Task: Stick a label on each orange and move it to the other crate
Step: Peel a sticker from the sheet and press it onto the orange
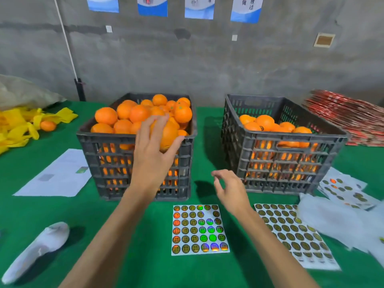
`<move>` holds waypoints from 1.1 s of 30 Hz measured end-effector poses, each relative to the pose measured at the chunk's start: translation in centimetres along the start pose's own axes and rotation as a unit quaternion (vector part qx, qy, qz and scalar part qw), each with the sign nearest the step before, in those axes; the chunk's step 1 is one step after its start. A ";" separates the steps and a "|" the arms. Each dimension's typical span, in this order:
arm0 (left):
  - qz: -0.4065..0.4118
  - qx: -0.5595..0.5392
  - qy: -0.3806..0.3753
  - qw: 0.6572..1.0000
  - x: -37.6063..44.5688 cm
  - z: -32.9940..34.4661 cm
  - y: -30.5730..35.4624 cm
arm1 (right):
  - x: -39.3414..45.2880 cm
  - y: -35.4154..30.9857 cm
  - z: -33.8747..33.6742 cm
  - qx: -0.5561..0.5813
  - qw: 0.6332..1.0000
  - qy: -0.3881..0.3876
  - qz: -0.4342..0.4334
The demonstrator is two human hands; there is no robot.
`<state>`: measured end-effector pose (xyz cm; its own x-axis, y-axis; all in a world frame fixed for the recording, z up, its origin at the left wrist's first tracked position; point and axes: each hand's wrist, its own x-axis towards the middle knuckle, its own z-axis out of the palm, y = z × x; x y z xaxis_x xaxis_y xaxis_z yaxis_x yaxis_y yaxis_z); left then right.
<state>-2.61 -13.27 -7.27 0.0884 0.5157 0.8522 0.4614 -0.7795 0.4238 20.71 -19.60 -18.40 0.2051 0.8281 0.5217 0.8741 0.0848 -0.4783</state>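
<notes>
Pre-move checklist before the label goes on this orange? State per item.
1. Left hand grips the round orange at the full dark plastic crate: ok.
2. Orange lifted clear of the crate: cannot tell.
3. Right hand holding a label: cannot tell; its fingers are loosely curled above the green table cover.
4. Square sheet of shiny round stickers within reach, stickers left on it: ok.
5. Room in the part-filled dark crate on the right: ok.

Left hand (pixel 152 150) grips an orange (pixel 167 136) over the full crate (pixel 108 142).
</notes>
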 end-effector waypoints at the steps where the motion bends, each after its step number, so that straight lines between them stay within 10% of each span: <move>1: 0.010 -0.016 -0.006 1.000 -1.8 0.9 0.3 | -0.6 0.4 0.3 -0.001 1.000 -0.023 0.009; 4: -0.007 -0.068 -0.051 0.996 -7.0 3.1 0.6 | -2.5 1.2 1.6 -0.013 0.993 -0.114 0.021; 9: -0.263 -0.169 -0.185 0.932 -13.6 5.5 -0.2 | -4.3 1.7 3.8 -0.035 0.971 -0.236 0.008; 17: -0.487 -0.241 -0.139 0.828 -17.3 7.6 -3.3 | -4.1 2.9 5.2 -0.040 0.965 -0.257 -0.015; 33: -0.527 -0.273 -0.113 0.797 -17.6 7.6 -3.5 | -4.3 3.9 4.8 0.044 0.960 -0.278 0.001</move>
<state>0.95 -16.90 -26.06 0.0916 0.9891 -0.1155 -0.0619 0.1214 0.9907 21.15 -20.21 -25.91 -0.0808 0.9938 0.0758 0.8279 0.1092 -0.5502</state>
